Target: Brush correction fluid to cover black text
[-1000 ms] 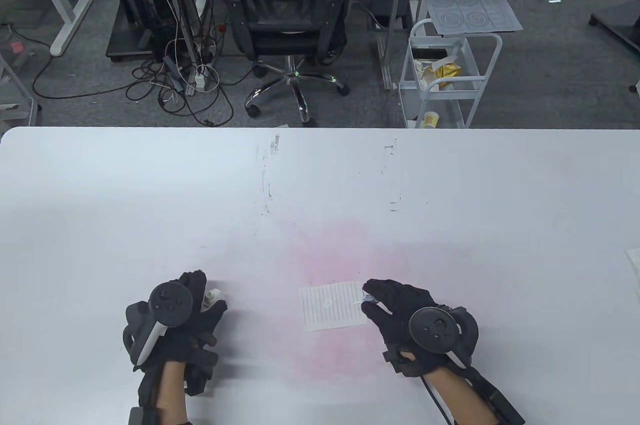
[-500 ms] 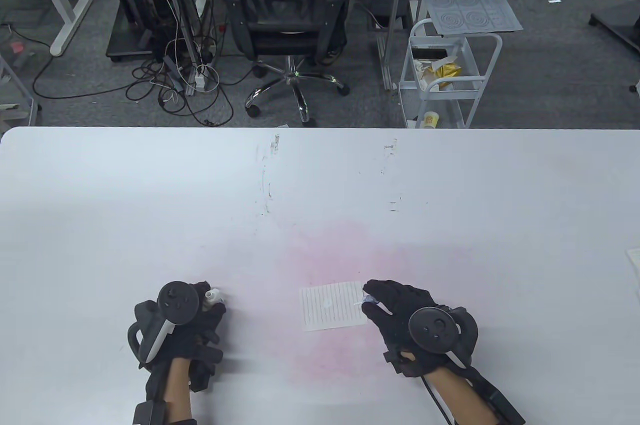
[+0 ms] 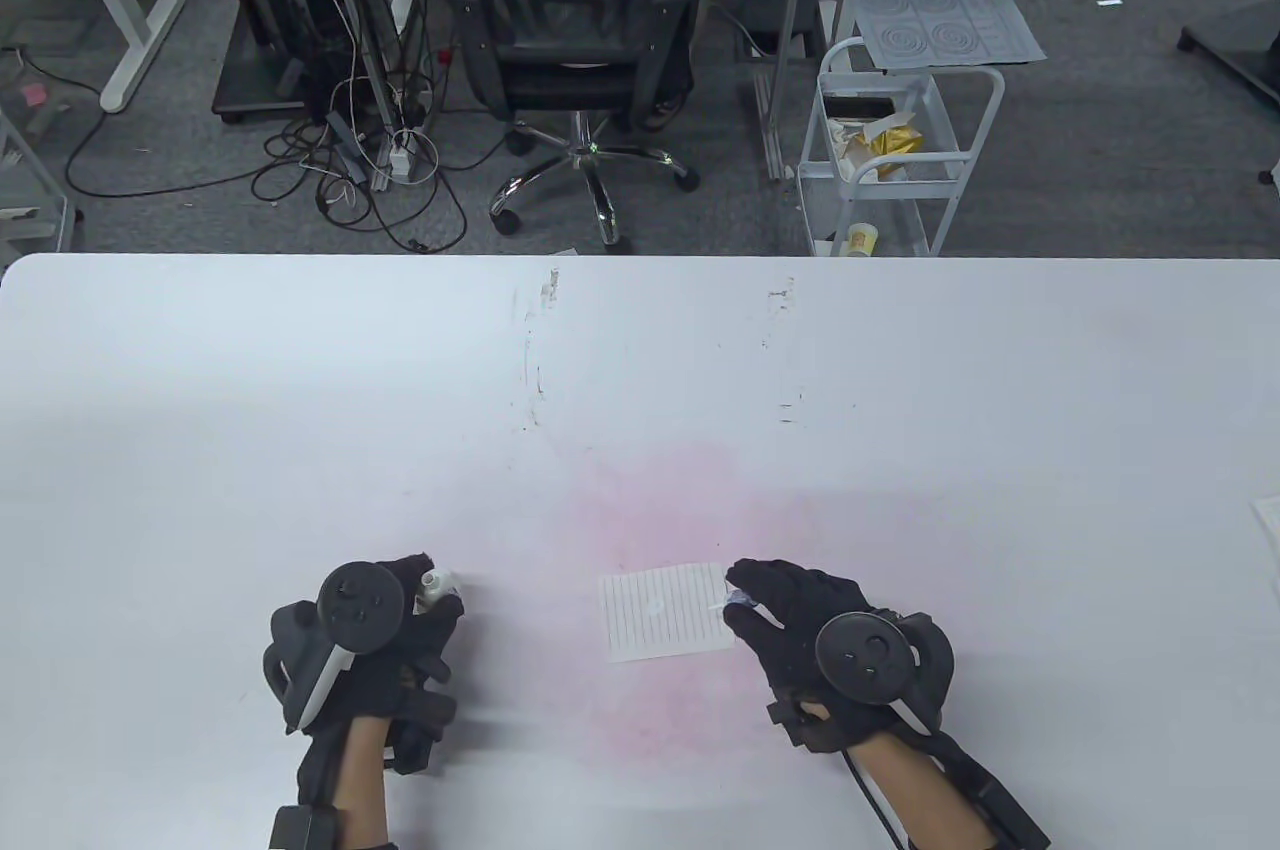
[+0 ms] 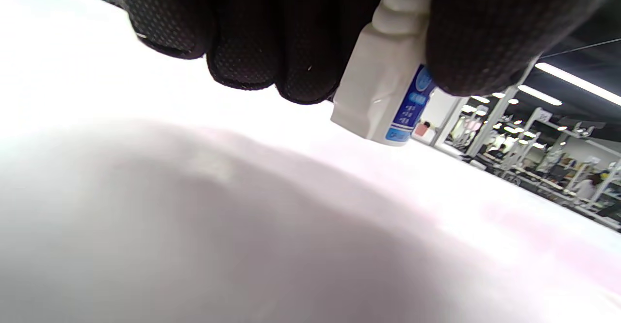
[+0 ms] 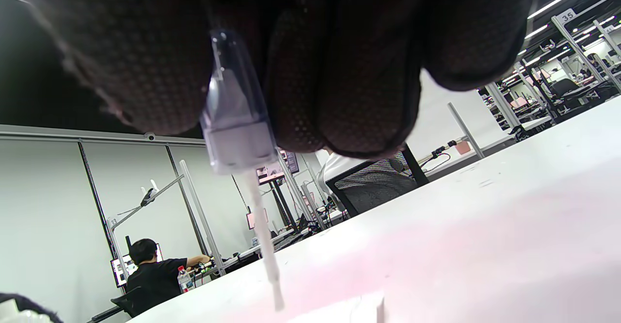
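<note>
A small lined paper point(image 3: 668, 614) lies on the white table point(image 3: 640, 370), with a white dab near its middle. My left hand point(image 3: 400, 630) grips a white correction fluid bottle point(image 3: 436, 586) with a blue label point(image 4: 388, 95), held a little above the table, left of the paper. My right hand point(image 3: 790, 620) pinches the clear cap of the brush applicator point(image 5: 235, 119). Its thin white brush stem point(image 5: 264, 245) points down at the paper's right edge point(image 3: 722, 602).
A pink stain spreads over the table point(image 3: 680, 500) around the paper. Scuff marks point(image 3: 535, 370) lie farther back. A white sheet point(image 3: 1268, 530) shows at the table's right edge. An office chair point(image 3: 575, 20) and a white cart point(image 3: 900, 150) stand beyond the table.
My left hand has moved a little to the right with the bottle. My right hand and the paper have stayed still.
</note>
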A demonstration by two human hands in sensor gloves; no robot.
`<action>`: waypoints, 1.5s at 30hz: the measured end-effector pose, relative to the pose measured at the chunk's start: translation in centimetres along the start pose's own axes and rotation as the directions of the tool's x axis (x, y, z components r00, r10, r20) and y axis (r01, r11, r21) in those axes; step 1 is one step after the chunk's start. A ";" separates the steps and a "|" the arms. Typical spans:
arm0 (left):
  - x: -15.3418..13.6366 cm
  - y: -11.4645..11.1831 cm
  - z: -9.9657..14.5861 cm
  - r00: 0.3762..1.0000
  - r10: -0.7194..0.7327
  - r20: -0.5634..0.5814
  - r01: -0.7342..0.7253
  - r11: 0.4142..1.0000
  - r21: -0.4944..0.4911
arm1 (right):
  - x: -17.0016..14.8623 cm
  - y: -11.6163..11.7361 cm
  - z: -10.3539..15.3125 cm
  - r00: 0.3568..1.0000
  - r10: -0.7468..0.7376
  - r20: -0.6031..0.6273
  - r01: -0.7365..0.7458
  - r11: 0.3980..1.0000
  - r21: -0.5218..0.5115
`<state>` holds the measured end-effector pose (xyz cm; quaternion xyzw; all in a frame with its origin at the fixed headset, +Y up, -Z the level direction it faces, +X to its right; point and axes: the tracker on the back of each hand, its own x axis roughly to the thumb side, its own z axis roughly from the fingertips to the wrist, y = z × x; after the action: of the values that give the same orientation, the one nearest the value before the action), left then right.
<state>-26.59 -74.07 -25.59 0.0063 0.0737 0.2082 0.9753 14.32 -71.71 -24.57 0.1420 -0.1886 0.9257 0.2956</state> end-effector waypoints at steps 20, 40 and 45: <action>6.5 -1.0 2.6 0.966 0.035 0.256 -0.018 0.998 -0.065 | 0.0 0.1 0.0 1.000 -0.002 0.000 0.002 1.000 0.001; 12.0 -4.2 4.6 0.896 0.035 0.444 0.031 0.990 -0.141 | 0.0 0.1 -0.1 1.000 -0.004 -0.006 0.004 1.000 -0.002; 12.8 -4.8 5.0 0.882 0.043 0.470 0.035 0.987 -0.156 | 0.0 0.2 -0.1 1.000 -0.004 -0.006 0.004 1.000 -0.001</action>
<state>-12.33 -73.13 -22.68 -0.0216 -0.1826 0.2074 0.9608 14.23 -71.81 -24.74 0.1394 -0.1879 0.9254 0.2981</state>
